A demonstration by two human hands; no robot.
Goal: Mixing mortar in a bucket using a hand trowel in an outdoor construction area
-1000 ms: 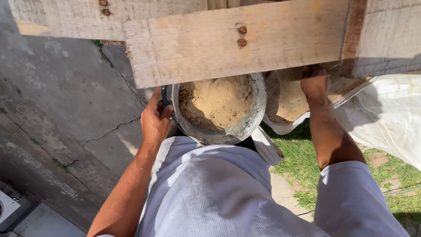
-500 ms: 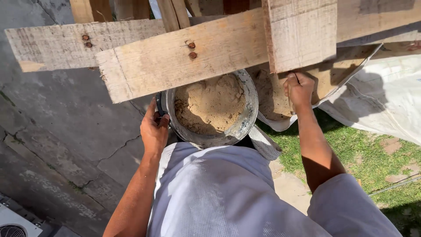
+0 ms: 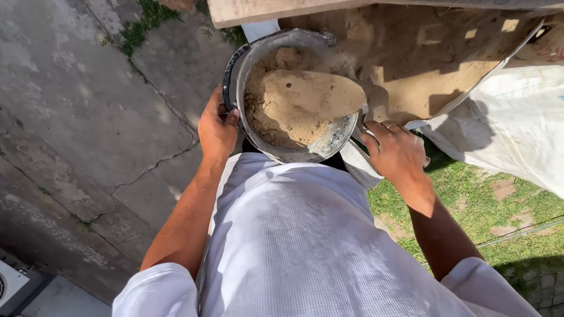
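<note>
A grey metal bucket (image 3: 329,144) filled with brown sand is held against my waist. My left hand (image 3: 216,126) grips the bucket's left rim and its dark handle. My right hand (image 3: 396,154) is closed on the handle of a trowel (image 3: 314,97), whose sand-coated blade lies over the sand inside the bucket. Just behind the bucket sits a pile of sand (image 3: 423,64) inside a big white bag (image 3: 511,123).
A wooden plank (image 3: 282,9) crosses the top of the view. Cracked concrete (image 3: 88,117) lies on the left. Grass (image 3: 482,199) shows under the white bag on the right.
My right hand came down from the sand bag and now holds a trowel over the bucket. The view tilted down, so the wooden planks slid up out of sight.
</note>
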